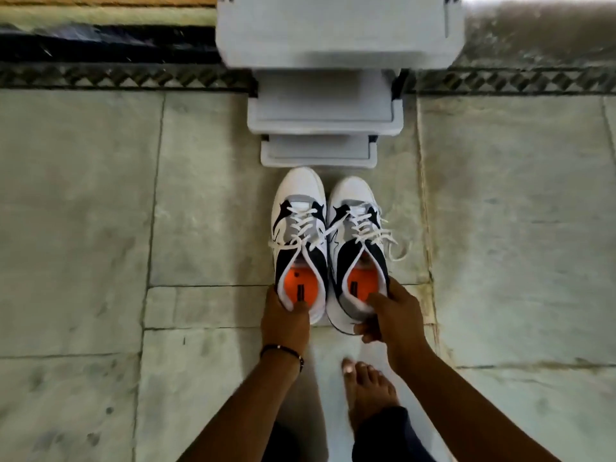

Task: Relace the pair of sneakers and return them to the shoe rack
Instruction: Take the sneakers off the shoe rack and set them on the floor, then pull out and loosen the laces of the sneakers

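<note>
Two white, black and grey sneakers with orange insoles are side by side, toes pointing at a grey tiered shoe rack (320,105). My left hand (285,323) grips the heel of the left sneaker (298,228), thumb inside the collar. My right hand (388,315) grips the heel of the right sneaker (358,235), which tilts slightly. Both sneakers carry white laces threaded through the eyelets, with loose ends hanging off the sides. I cannot tell whether the sneakers rest on the floor or hang just above it.
The floor is pale stone tile (83,211) with dark joints. A patterned dark border strip (116,78) runs along the far wall, on both sides of the rack. My bare foot (370,391) stands on the tile just behind the right sneaker.
</note>
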The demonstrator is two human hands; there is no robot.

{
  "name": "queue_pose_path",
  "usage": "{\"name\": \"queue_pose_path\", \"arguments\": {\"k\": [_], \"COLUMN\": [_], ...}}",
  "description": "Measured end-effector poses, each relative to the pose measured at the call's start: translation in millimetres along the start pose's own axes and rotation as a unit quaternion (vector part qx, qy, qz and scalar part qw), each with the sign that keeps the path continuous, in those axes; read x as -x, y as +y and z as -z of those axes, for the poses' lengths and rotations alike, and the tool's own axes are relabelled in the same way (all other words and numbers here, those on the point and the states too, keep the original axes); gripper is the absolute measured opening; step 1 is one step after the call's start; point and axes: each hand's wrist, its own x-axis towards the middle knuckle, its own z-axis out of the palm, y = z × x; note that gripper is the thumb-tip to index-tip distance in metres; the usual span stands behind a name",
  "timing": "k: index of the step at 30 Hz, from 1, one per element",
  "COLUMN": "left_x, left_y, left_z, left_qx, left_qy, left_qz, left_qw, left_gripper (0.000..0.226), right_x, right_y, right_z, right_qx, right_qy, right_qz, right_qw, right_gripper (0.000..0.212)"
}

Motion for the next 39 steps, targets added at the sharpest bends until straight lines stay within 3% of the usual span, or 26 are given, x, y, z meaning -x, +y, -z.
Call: {"name": "queue_pose_path", "arguments": {"k": [4,7,9,11,14,16,19,24,26,28,29,32,34,37,39], "left_x": [-47,-61,-64,-75,-104,-116,-124,-126,-126,-127,-126,-127,-128,-122,-119], "left_y": [-34,-44,-40,-40,-46,-41,-22,-9,-14,-18,-19,-17,-14,-5,6], "left_z": [-14,-19,-18,-12,-3,1,3,4,4,3,2,5,8,8,7], "left_qx": [-0.033,-0.104,-0.124,-0.13,-0.124,-0.143,-0.191,-0.308,-0.353,-0.375,-0.374,-0.349,-0.326,-0.269,-0.235], "left_qy": [-0.046,-0.096,-0.123,-0.137,-0.127,-0.114,-0.12,-0.116,-0.108,-0.11,-0.112,-0.119,-0.117,-0.089,-0.072], "left_qz": [-0.016,-0.074,-0.115,-0.174,-0.255,-0.277,-0.31,-0.36,-0.358,-0.335,-0.33,-0.347,-0.35,-0.313,-0.302], "left_qw": [0.998,0.987,0.978,0.966,0.95,0.943,0.924,0.873,0.857,0.858,0.86,0.862,0.87,0.906,0.921], "left_gripper": [0.043,0.034,0.031,0.04,0.057,0.068,0.09,0.094,0.1,0.098,0.097,0.103,0.103,0.087,0.062], "right_x": [-42,-58,-66,-77,-94,-102,-108,-123,-122,-118,-115,-105,-102,-102,-103], "right_y": [27,51,63,61,33,6,-32,-41,-41,-44,-46,-50,-49,-48,-51], "right_z": [-9,-13,-10,4,22,19,-5,-37,-41,-42,-44,-50,-56,-68,-75], "right_qx": [0.056,0.115,0.176,0.308,0.455,0.464,0.523,0.699,0.73,0.75,0.745,0.616,0.503,0.341,0.254], "right_qy": [-0.006,0.009,0.029,0.038,0.06,0.051,-0.027,-0.115,-0.125,-0.131,-0.136,-0.15,-0.161,-0.19,-0.228], "right_qz": [0.065,0.133,0.196,0.327,0.542,0.617,0.64,0.55,0.528,0.477,0.446,0.358,0.314,0.25,0.207], "right_qw": [0.996,0.984,0.964,0.893,0.704,0.634,0.562,0.441,0.416,0.439,0.478,0.685,0.789,0.886,0.917], "right_gripper": [0.031,0.024,0.037,0.054,0.035,0.024,0.023,0.024,0.023,0.03,0.034,0.04,0.036,0.039,0.031]}}
